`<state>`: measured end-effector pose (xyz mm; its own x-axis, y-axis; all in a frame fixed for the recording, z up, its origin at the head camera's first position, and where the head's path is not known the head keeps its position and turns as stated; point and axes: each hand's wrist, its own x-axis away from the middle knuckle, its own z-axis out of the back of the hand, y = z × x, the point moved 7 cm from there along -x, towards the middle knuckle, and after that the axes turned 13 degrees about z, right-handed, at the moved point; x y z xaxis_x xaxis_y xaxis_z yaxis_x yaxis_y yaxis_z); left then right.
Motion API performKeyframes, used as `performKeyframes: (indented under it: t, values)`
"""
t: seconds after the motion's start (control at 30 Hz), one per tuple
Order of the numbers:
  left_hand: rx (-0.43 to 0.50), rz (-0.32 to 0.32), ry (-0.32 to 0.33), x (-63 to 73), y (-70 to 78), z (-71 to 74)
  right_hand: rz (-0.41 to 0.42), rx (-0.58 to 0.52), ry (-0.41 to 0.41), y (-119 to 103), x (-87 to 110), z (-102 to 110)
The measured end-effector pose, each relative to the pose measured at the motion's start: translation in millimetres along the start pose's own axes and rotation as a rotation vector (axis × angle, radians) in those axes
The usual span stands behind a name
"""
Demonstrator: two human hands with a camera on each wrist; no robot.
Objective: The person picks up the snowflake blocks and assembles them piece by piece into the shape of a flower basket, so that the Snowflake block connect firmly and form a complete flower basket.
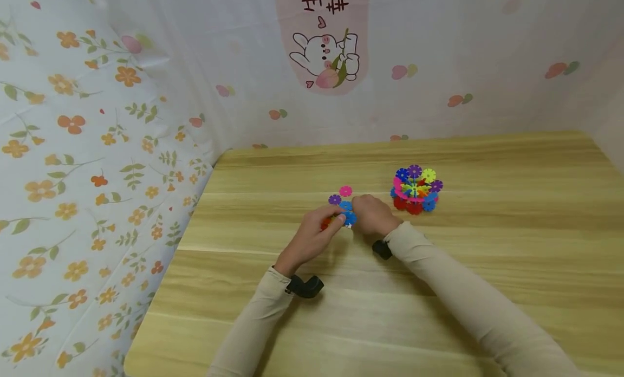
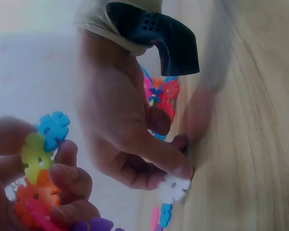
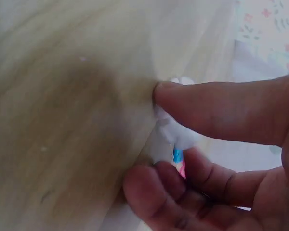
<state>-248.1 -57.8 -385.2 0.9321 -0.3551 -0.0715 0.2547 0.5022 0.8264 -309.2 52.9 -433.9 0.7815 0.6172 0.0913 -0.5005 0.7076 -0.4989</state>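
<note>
Flower-shaped plastic discs are the things being handled. My left hand (image 1: 312, 233) grips a joined group of them; the left wrist view shows a blue disc (image 2: 54, 131), a yellow disc (image 2: 33, 153) and an orange disc (image 2: 29, 197) linked in a row, with pink and purple ones below. Just to the right, my right hand (image 1: 374, 214) pinches a white disc (image 2: 175, 189) between thumb and fingers, close over the table. In the right wrist view the thumb covers part of this white disc (image 3: 178, 134).
Beyond the hands, a pink disc (image 1: 345, 191), a purple disc (image 1: 334, 199) and a blue disc (image 1: 345, 206) lie on the wooden table (image 1: 244, 203). A round multicoloured construction of joined discs (image 1: 414, 198) stands farther right. Patterned cloth (image 1: 195, 95) hangs behind and at left.
</note>
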Motion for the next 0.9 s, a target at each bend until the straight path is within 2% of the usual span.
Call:
performKeyframes:
  t: [0.2,0.33,0.47,0.57,0.63,0.73,0.8,0.9]
  values:
    - [0.051,0.068,-0.012,-3.2,-8.7,1.5,0.158,-0.171,0.029,2,7.7,3]
    - [0.115,0.111,-0.009,-6.2,-13.9,8.2,0.210,-0.215,0.048,-1,12.4,5]
    - [0.180,0.137,0.028,-6.0,-14.0,20.8,0.275,-0.118,0.082,-16,6.0,5]
    - [0.196,0.137,0.032,-2.3,-2.2,28.3,0.328,0.020,0.128,-31,-2.0,3]
    - [0.201,0.136,0.030,-1.5,-0.9,28.9,0.351,0.101,0.164,-38,-5.9,1]
    - [0.207,0.134,0.031,-2.5,-7.7,25.8,0.385,0.120,0.195,-44,-8.8,-1]
    - [0.202,0.136,0.033,-4.6,-16.6,23.2,0.392,0.058,0.195,-41,-9.7,-2]
    - [0.196,0.131,0.034,-5.2,-17.1,22.7,0.365,-0.119,0.173,-31,-4.6,-2]
